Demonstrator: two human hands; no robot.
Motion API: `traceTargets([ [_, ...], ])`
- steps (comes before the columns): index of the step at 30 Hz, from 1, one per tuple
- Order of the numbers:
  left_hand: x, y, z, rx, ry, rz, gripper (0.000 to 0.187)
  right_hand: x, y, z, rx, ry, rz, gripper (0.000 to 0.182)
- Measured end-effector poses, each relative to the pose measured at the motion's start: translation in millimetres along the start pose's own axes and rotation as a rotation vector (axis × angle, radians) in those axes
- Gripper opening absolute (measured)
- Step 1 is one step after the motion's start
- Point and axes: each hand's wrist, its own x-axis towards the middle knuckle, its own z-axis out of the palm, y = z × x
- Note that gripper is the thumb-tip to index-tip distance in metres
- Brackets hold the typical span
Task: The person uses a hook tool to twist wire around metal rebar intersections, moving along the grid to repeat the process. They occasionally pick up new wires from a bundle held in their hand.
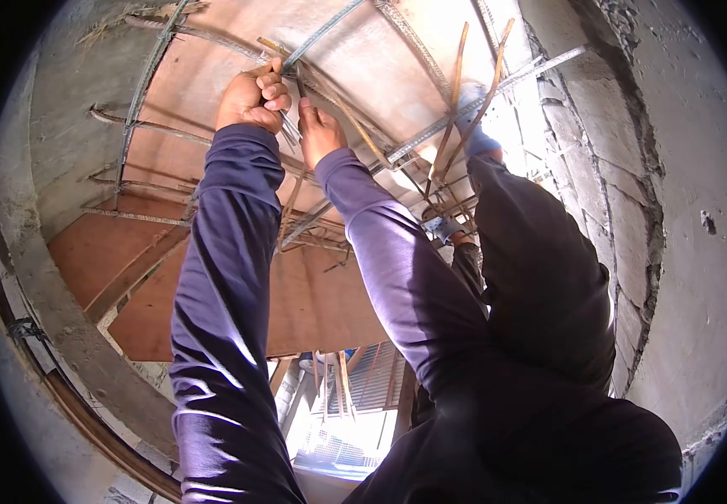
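Note:
My left hand [252,99] is closed in a fist beside a crossing of ribbed steel bars, at the upper middle. What it grips is too small to make out; thin wire-like pieces show just beyond its fingers. Close to its right, my right hand [321,132] has its fingers drawn together and pointing up at the same crossing, near a short dark rod; its palm side is hidden. A long ribbed bar [323,34] runs up and right from the crossing. Reddish formwork board [183,84] lies behind the bars.
A dark-trousered leg [531,277] with a blue-covered foot [472,118] is at the right, among bars. Thin rusty bars [457,80] stick up beside it. A rough block wall [603,193] borders the right, concrete [69,126] the left. Below, an opening shows bright corrugated sheet [372,378].

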Motion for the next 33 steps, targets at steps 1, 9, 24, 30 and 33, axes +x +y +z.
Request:
traceTargets([
  [1, 0, -1, 1, -0.005, 0.016, 0.007, 0.018, -3, -2, -3, -0.074, -0.016, -0.079, 0.06],
  [9, -2, 0, -3, -0.04, -0.022, 0.014, 0.019, -12, -38, -20, -0.419, -0.111, 0.018, 0.052],
  [24, 3, 12, 3, 0.114, 0.038, 0.005, 0.017, -43, -107, -53, -0.625, -0.178, 0.079, 0.041],
  [30, 0, 17, 15, 0.451, 0.11, 0.05, 0.024, -36, -108, -49, -0.725, -0.238, 0.095, 0.041],
  [33, -5, 19, 10, 0.515, 0.097, 0.061, 0.024, -32, -103, -47, -0.766, -0.249, 0.09, 0.039],
])
